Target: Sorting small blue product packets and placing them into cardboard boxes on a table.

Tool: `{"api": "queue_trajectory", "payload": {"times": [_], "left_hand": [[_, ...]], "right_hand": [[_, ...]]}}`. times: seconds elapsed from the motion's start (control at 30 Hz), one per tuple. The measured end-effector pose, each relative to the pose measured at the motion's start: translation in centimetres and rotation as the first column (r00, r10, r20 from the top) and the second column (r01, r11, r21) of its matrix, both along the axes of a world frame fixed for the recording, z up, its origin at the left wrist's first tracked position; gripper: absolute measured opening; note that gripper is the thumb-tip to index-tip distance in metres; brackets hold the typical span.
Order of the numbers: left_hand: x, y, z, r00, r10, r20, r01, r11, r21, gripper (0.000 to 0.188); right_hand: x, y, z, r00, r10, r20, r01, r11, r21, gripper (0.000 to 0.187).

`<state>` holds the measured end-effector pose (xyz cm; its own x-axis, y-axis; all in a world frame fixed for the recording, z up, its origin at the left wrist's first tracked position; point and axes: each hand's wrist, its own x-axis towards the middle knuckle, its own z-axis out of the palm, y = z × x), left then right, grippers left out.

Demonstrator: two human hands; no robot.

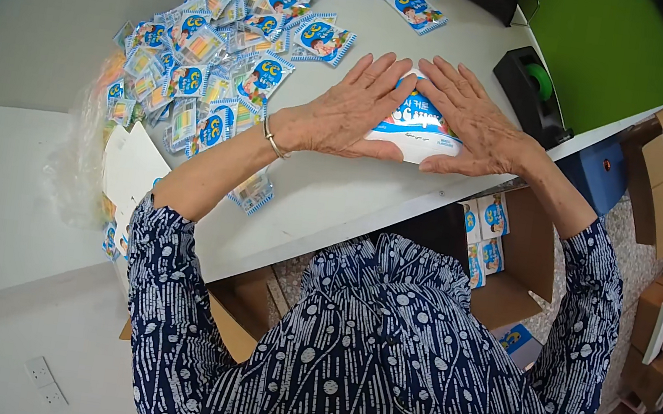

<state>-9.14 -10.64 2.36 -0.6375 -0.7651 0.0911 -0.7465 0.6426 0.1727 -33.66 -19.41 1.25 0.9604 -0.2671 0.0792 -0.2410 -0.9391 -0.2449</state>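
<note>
A small white and blue printed box (pixel 415 142) lies on the white table (pixel 324 197) in front of me. My left hand (pixel 358 109) rests flat over its left side, fingers stretched out and pointing away from me. Mirroring it, my right hand (pixel 475 121) lies on the right side, also with fingers straight. The two hands lean inward toward each other and hide the box's side edges and much of its far part. Left of my left hand is a heap of small clear and blue printed packets (pixel 216 64) with coloured pieces inside.
A black tape dispenser (pixel 533 96) with green tape stands at the table's right edge, beside a green panel (pixel 606 59). Below the near edge, a cardboard box (pixel 521 276) holds several printed boxes (pixel 488 229). White flat cartons (pixel 133 171) and clear plastic wrap (pixel 78 171) lie at the left.
</note>
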Motion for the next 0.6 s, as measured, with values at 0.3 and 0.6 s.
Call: {"api": "queue_trajectory", "payload": {"times": [0.3, 0.6], "left_hand": [[-1.8, 1.9, -0.3, 0.996, 0.086, 0.026, -0.08, 0.979, -0.186, 0.092], [-2.4, 1.2, -1.3, 0.985, 0.174, -0.003, -0.168, 0.948, -0.269, 0.078]], "right_hand": [[-0.5, 2.6, -0.8, 0.974, -0.151, 0.171, 0.165, 0.984, -0.068, 0.094], [-0.5, 0.4, -1.7, 0.967, -0.105, 0.234, 0.125, 0.989, -0.073, 0.094]]}}
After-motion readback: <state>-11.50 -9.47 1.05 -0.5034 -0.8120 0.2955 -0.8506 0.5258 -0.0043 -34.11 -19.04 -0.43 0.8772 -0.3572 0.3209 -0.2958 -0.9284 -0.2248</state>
